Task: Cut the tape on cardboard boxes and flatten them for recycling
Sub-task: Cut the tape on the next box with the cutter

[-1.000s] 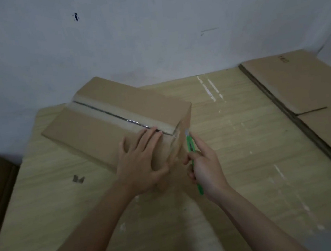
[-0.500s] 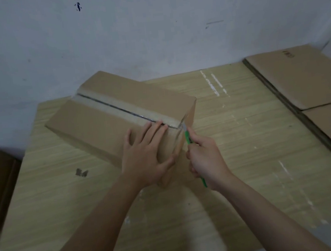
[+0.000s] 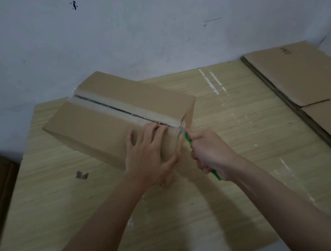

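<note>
Knife (image 3: 186, 137) tip moved up to box (image 3: 106, 119) top edge; right hand (image 3: 211, 154) fingers curled around handle, left hand (image 3: 148, 157) fingers spread, pressing box.

Since a second ago the right hand (image 3: 211, 153) slides the green cutter (image 3: 188, 139) upward, toward 12 o'clock, along the box's (image 3: 106, 119) near end. The blade tip now meets the tape (image 3: 122, 110) at the top edge, where earlier it sat lower on the end face.
</note>
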A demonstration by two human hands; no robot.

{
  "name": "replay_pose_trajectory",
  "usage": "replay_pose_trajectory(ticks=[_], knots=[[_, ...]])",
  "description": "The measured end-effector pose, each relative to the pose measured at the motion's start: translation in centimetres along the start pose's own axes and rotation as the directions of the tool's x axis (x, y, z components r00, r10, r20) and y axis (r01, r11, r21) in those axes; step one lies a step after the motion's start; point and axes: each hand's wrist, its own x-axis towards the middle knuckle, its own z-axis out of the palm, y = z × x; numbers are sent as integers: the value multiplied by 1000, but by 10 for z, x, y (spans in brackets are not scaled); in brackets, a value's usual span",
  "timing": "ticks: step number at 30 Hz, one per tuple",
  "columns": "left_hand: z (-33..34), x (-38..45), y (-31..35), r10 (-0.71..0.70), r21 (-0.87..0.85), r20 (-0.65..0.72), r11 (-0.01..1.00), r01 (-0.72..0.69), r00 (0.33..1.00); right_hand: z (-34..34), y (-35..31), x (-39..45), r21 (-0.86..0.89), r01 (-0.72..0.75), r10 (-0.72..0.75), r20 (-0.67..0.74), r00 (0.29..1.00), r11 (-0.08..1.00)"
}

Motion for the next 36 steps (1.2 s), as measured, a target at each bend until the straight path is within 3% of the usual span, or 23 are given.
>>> replay_pose_trajectory(ticks=[8,12,15,20,30,36], knots=[[-6,3,2,-47,34,121,998,43,991,-4,0,-1,-31,16,-16,1,1000,999],[-6,5,1,-73,102,186,993,54,980,-15,0,-4,75,19,-18,-15,1000,997],[-8,8,2,-51,129,159,991,31,986,-16,6,-3,141,29,-23,-45,999,990],[-14,15,-1,-74,118,300,992,40,951,-10,6,4,197,38,-27,-60,998,980],[-11,9,-2,-42,119,200,993,18,979,-8,0,18,265,-11,10,6,1000,964],[-15,13,2,-85,185,279,982,33,957,-18,0,8,233,-31,19,55,998,972]])
